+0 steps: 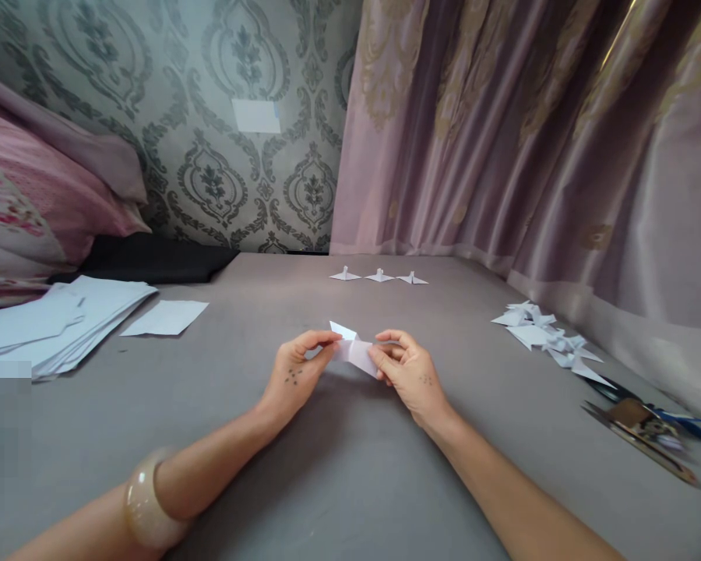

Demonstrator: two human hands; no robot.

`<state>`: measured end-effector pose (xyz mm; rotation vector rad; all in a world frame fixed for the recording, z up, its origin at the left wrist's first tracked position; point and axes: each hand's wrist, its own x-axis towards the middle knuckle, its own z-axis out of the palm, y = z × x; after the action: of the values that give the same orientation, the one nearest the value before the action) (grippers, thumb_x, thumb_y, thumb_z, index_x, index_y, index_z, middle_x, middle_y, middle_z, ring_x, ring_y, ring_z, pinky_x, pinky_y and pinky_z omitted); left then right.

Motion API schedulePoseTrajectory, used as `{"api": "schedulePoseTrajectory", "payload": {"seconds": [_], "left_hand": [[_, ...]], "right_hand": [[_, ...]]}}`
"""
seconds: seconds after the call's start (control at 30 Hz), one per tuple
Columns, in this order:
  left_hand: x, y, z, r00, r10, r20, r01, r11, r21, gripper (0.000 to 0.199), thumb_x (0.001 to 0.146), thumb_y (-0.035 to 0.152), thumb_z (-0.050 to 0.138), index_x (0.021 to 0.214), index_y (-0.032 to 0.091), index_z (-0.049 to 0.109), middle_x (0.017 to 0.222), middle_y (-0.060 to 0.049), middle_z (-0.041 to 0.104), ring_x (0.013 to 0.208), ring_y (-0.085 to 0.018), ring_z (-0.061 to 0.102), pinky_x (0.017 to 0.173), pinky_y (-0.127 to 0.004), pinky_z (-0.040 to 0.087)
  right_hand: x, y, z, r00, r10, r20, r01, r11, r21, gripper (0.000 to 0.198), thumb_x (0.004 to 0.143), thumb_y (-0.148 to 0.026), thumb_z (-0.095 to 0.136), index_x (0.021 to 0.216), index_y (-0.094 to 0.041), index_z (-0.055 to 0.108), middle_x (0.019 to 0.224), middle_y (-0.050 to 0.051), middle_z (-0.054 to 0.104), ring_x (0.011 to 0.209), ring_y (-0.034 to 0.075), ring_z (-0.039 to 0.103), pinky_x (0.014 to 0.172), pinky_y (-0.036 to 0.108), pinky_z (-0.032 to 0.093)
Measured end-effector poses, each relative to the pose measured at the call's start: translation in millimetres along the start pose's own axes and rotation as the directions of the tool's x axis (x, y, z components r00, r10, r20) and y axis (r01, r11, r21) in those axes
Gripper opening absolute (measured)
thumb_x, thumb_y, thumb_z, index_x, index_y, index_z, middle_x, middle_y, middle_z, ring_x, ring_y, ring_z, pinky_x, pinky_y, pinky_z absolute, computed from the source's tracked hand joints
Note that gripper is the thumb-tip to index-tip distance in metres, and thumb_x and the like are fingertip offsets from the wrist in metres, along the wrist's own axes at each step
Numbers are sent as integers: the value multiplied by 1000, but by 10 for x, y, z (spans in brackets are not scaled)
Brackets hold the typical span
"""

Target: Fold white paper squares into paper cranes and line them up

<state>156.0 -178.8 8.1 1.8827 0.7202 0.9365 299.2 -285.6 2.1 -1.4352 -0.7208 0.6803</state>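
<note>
A small piece of folded white paper (359,355) is held up over the grey table, in the middle of the head view. My left hand (297,372) pinches its left side between thumb and fingers. On the other side, my right hand (410,374) grips the right edge, also with thumb and fingertips. One pointed flap of the paper stands up at its upper left. The fingertips hide both side edges of the fold. A pale bangle sits on my left forearm.
Three folded paper cranes (379,275) stand in a row at the back. Left lie a stack of white paper (87,319), a single sheet (167,318) and black cloth (157,257). Right are a pile of folded paper pieces (540,331) and scissors (642,444) beside other small items.
</note>
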Motion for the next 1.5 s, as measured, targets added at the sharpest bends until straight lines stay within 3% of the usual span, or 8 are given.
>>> {"api": "schedulePoseTrajectory", "payload": {"seconds": [0.17, 0.37, 0.6, 0.77, 0.87, 1.07, 1.33, 1.5], "left_hand": [[-2, -10, 5, 1000, -8, 21, 8, 1000, -21, 19, 75, 31, 64, 89, 22, 73, 81, -2, 71, 76, -17, 60, 77, -28, 47], [-12, 29, 4, 995, -42, 95, 47, 997, -57, 14, 75, 31, 65, 80, 20, 73, 80, -2, 72, 78, -18, 63, 75, -27, 48], [-28, 35, 16, 990, -34, 136, 33, 999, 11, 14, 78, 29, 62, 83, 21, 72, 84, -1, 73, 82, -19, 65, 77, -27, 49], [-41, 5, 18, 992, 40, 121, -47, 998, 52, 12, 78, 27, 62, 85, 25, 72, 85, 0, 73, 83, -19, 65, 82, -28, 47], [-44, -2, 10, 986, 109, 123, -119, 990, 76, 12, 80, 29, 61, 84, 27, 72, 82, 1, 72, 78, -18, 64, 79, -28, 47], [-43, -36, -19, 947, 293, 131, -311, 939, 145, 13, 84, 28, 58, 86, 25, 70, 84, -2, 69, 80, -16, 62, 79, -28, 46], [-48, -34, -30, 847, 520, 114, -530, 806, 263, 14, 88, 21, 53, 90, 22, 66, 91, -5, 62, 88, -17, 56, 82, -31, 44], [-67, 7, -33, 874, 452, 179, -480, 859, 177, 11, 88, 24, 53, 86, 22, 63, 112, -8, 60, 106, -20, 53, 95, -37, 39]], "right_hand": [[-19, -8, 8, 996, -50, 76, 58, 993, -101, 35, 71, -37, 67, 100, -18, 68, 80, 1, 64, 50, 8, 50, 49, 23, 40], [-28, -18, -14, 998, -50, 31, 55, 980, -190, 24, 73, -35, 65, 87, -17, 71, 55, -3, 56, 50, 10, 50, 51, 23, 37], [-34, -33, 14, 996, -88, 34, 93, 967, -237, 22, 74, -34, 64, 86, -18, 70, 52, -4, 53, 50, 11, 50, 53, 24, 39], [-64, -32, 39, 980, -196, 43, 201, 940, -276, 18, 75, -30, 63, 87, -20, 71, 66, -1, 61, 54, 11, 49, 57, 25, 41], [-71, -13, 49, 949, -307, 77, 316, 917, -244, 14, 78, -28, 61, 84, -21, 71, 82, 2, 65, 61, 11, 52, 60, 25, 43], [-86, -17, 41, 874, -472, 117, 485, 834, -263, 14, 84, -28, 58, 85, -22, 70, 85, 4, 63, 72, 14, 56, 64, 26, 44], [-117, -65, 24, 832, -524, 183, 555, 786, -272, 15, 89, -26, 52, 87, -23, 66, 95, 5, 61, 77, 14, 57, 67, 26, 46], [-136, -74, 35, 838, -464, 286, 528, 822, -213, 19, 92, -27, 45, 93, -24, 64, 93, 4, 61, 69, 12, 55, 68, 26, 47]]}}
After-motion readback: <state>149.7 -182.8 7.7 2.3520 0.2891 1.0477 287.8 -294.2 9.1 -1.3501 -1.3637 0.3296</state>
